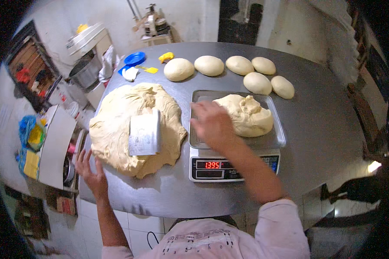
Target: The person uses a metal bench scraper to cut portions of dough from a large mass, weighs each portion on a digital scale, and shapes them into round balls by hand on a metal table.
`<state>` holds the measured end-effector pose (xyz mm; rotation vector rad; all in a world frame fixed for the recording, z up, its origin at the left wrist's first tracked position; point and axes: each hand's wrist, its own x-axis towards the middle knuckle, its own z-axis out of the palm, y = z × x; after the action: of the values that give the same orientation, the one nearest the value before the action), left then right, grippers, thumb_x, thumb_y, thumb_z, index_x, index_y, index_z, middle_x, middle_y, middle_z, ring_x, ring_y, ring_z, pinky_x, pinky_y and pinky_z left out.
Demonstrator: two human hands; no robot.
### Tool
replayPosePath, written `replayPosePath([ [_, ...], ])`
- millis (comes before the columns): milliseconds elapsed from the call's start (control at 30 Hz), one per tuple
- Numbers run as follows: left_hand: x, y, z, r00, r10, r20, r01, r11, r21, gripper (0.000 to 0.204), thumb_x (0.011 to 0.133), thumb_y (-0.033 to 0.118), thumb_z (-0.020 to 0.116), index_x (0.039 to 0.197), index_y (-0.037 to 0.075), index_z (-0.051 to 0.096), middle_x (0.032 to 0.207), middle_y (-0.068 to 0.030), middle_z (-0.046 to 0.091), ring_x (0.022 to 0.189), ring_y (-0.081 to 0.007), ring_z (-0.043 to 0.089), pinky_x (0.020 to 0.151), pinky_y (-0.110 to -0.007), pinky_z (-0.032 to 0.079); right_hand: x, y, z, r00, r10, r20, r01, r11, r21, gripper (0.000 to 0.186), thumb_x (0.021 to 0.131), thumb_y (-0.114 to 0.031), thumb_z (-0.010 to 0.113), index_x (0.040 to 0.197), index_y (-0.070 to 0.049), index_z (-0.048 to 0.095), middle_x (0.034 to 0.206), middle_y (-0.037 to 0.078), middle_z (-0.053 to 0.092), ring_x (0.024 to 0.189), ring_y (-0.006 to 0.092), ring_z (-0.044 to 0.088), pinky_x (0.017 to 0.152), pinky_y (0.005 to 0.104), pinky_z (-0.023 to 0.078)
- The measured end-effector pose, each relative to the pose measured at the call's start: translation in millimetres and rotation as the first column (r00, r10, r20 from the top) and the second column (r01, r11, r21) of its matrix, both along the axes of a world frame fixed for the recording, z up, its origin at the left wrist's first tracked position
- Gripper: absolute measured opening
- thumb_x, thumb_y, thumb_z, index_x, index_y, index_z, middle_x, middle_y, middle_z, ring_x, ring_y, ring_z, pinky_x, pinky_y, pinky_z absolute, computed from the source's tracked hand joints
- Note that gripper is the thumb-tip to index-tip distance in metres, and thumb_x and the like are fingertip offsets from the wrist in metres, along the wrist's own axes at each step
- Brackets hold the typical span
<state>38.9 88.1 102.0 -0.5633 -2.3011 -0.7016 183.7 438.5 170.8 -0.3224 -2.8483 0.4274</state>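
Note:
My right hand (212, 123) hovers open over the steel pan of a digital scale (235, 142), just left of a pale lump of dough (248, 115) lying on the pan. The hand looks slightly blurred. My left hand (90, 170) rests open on the near left edge of the steel table (324, 129), touching the rim of a large flat mass of dough (134, 125). A metal dough scraper (145, 133) stands stuck in that mass.
Several rounded dough balls (240, 64) line the table's far side. A blue lid (135, 58), yellow plastic pieces (166, 56) and a white cloth sit at the far left corner. A mixer (87, 60) stands beyond the table on the left.

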Motion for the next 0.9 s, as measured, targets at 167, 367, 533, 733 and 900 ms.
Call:
replayPosePath([
  [167,-9.5,32.7,-5.6,0.895,-0.349,0.279,0.284,0.926,0.249,0.021,0.086,0.008,0.057,0.105,0.001,0.063,0.106,-0.0132,0.062,0.102,-0.0299,0.057,0.094,-0.039,0.042,42.6,41.6,-28.7,0.962,-0.261,0.083,0.160,0.782,0.602,0.068,0.075,-0.018,0.067,0.137,-0.032,0.043,0.136,0.021,0.041,0.117,0.0426,0.046,0.093,0.0503,0.043],
  [367,41.8,205.8,20.3,0.497,-0.830,0.255,0.853,0.521,0.034,0.010,0.082,0.007,0.061,0.086,-0.001,0.065,0.093,-0.0157,0.065,0.091,-0.0321,0.061,0.082,-0.040,0.048,30.4,77.6,-71.1,0.943,-0.333,-0.004,0.310,0.873,0.377,0.057,0.074,-0.015,0.066,0.127,-0.031,0.051,0.135,0.018,0.036,0.106,0.0426,0.053,0.081,0.0476,0.051],
  [533,64.9,296.5,-17.1,0.548,-0.740,0.389,0.785,0.296,-0.544,0.043,0.093,0.036,0.041,0.123,0.007,0.052,0.115,-0.0208,0.058,0.108,-0.0423,0.053,0.094,-0.055,0.038,29.8,111.5,-65.2,0.717,-0.452,-0.530,0.408,0.889,-0.207,0.033,0.083,-0.017,0.054,0.116,-0.011,0.055,0.108,0.017,0.061,0.093,0.0323,0.062,0.079,0.0442,0.051],
  [733,88.5,330.3,-29.5,0.695,-0.557,0.454,0.662,0.249,-0.707,0.052,0.093,0.052,0.034,0.141,0.033,0.034,0.137,-0.0323,0.035,0.122,-0.0557,0.037,0.104,-0.060,0.025,103.5,199.6,-58.3,0.461,-0.857,-0.229,-0.597,-0.109,-0.794,0.045,0.092,-0.035,0.044,0.123,-0.002,0.050,0.119,0.016,0.058,0.105,0.0307,0.060,0.090,0.0439,0.050],
  [900,91.9,324.4,-23.0,0.735,-0.476,0.483,0.658,0.326,-0.679,0.052,0.091,0.055,0.036,0.140,0.036,0.037,0.139,-0.0333,0.032,0.119,-0.0630,0.033,0.106,-0.059,0.023,192.7,212.1,59.7,0.396,-0.843,-0.364,-0.433,0.178,-0.884,0.045,0.089,-0.024,0.040,0.128,-0.002,0.047,0.124,0.018,0.054,0.106,0.0307,0.059,0.093,0.0462,0.048],
])
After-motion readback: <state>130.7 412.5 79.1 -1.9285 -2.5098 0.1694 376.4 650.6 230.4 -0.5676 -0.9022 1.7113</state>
